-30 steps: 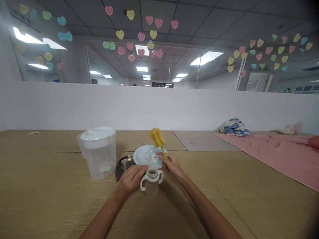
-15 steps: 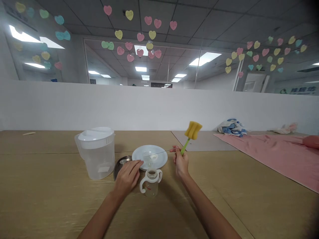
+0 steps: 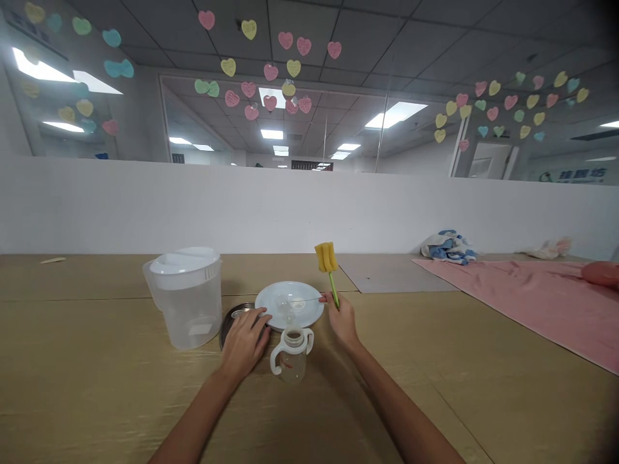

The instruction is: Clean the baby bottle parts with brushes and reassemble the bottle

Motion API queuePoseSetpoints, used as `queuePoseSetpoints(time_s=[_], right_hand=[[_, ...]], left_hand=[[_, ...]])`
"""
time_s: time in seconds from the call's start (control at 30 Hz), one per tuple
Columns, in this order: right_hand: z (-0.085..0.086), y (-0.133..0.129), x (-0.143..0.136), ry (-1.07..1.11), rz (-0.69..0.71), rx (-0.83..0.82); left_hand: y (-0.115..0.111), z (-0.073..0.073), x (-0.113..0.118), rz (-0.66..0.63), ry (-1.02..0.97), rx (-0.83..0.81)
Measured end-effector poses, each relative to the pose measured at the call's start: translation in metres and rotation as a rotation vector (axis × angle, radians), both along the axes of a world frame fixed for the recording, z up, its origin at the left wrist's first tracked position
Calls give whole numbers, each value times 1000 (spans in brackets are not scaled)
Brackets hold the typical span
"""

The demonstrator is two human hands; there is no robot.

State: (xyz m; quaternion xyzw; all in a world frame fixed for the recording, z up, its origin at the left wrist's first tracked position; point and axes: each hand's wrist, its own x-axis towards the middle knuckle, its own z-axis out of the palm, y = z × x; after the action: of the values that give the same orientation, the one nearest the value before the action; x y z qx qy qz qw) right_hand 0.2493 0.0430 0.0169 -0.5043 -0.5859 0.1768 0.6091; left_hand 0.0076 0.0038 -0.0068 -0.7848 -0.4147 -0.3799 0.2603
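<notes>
Head view, right fingers: the fingers of my right hand (image 3: pixel 342 322) are pinched around the green handle of the sponge brush (image 3: pixel 327 257), its yellow head up; a thin pale rod (image 3: pixel 307 299) points from my fingertips over the bowl.
Left fingers: my left hand (image 3: pixel 243 341) lies palm down, fingers a little apart and reaching forward, with nothing visible held; whether they press on anything beneath, I can't tell.
Bottle: just beyond my left fingertips, the clear bottle (image 3: pixel 293 368) stands upright in its white two-handled collar (image 3: pixel 275 359), mouth uncovered.
Progress: the sponge is outside the bottle and the rod is not in it either; I can't tell whether the inside has been wiped. The bottle has no top on.
Bowl: the white bowl (image 3: pixel 314 314) sits behind the bottle, small clear pieces lying in it.
Dark plate: partly under my left hand, the metal plate (image 3: pixel 224 327) bears a pale piece.
Jug: left of the plate, the lidded jug (image 3: pixel 191 312) stands upright.
Cloth: far right, a pink cloth (image 3: pixel 527 309) lies spread on the table (image 3: pixel 120 399).
</notes>
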Motion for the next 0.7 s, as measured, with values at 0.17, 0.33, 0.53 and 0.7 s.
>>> queuePoseSetpoints(time_s=[0.17,0.33,0.53,0.7], right_hand=[[-3,3,-2,20,115,-16],[-3,3,-3,42,172,-55],[1,1,-5,67,221,-74],[0,0,-9,152,317,-162]], left_hand=[[2,-2,-1,11,-28,-32],[5,-5,-3,40,-79,-102],[6,-7,-4,48,-115,-220],[6,-7,-5,49,-111,-311]])
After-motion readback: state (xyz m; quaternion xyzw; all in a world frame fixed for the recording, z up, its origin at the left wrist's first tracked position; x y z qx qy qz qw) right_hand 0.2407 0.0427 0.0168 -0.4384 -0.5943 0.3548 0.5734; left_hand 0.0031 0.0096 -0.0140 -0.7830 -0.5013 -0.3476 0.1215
